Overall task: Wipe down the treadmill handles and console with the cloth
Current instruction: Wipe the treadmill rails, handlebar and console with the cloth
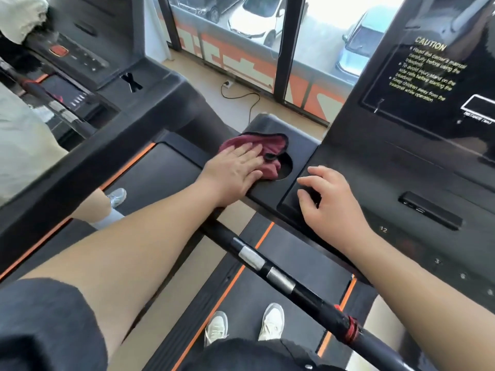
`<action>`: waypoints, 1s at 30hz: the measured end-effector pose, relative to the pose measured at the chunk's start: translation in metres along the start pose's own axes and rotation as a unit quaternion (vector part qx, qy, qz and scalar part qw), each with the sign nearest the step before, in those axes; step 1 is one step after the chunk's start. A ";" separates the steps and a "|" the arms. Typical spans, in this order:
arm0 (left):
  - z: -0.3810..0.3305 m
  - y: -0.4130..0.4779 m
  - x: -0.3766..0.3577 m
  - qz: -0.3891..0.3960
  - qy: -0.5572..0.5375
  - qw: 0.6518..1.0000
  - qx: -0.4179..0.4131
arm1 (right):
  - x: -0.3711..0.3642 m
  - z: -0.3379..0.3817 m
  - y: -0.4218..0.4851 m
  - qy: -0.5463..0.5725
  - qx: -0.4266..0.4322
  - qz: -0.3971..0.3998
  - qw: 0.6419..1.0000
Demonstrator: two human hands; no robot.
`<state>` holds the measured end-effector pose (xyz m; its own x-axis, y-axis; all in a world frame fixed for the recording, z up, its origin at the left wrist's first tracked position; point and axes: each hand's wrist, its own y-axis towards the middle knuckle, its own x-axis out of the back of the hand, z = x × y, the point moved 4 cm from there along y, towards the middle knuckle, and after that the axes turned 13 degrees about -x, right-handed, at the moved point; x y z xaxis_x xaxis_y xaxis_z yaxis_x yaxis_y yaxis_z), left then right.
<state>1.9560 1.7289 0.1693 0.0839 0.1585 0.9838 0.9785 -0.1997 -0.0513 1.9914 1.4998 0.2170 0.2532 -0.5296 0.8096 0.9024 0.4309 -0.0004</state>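
Observation:
A dark red cloth [267, 144] lies bunched on the left wing of the black treadmill console [302, 145], partly over a round cup recess [286, 167]. My left hand [235, 170] presses flat on the cloth with straight fingers. My right hand [329, 202] rests on the console's lower panel just right of the recess, fingers loosely bent and holding nothing. The console screen with yellow CAUTION text [428, 73] rises at the right. A black handle bar [278, 277] with two silver sensor plates runs diagonally below my arms.
My two pale shoes [243, 325] stand on the belt. A neighbouring treadmill [80, 65] stands at the left, with another person's leg and shoe [112, 202] on its belt. Windows with parked cars lie ahead; a cable [241, 96] trails on the floor.

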 end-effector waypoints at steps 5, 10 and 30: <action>0.006 -0.047 0.010 -0.085 -0.113 0.978 0.151 | -0.022 0.024 -0.037 0.037 0.005 0.018 0.999; -0.006 -0.122 -0.004 -0.095 -0.121 0.971 0.184 | -0.045 0.026 -0.078 0.079 -0.040 0.057 0.994; -0.054 -0.118 -0.052 -0.068 0.022 0.997 0.023 | -0.038 -0.020 -0.156 -0.254 -0.263 0.132 0.921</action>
<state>1.8259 1.6924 0.1334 -0.0568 0.1382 0.9888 0.9881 -0.1338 0.0755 1.8478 1.4377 0.1749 0.4129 0.0101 0.9107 0.9107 0.0116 -0.4130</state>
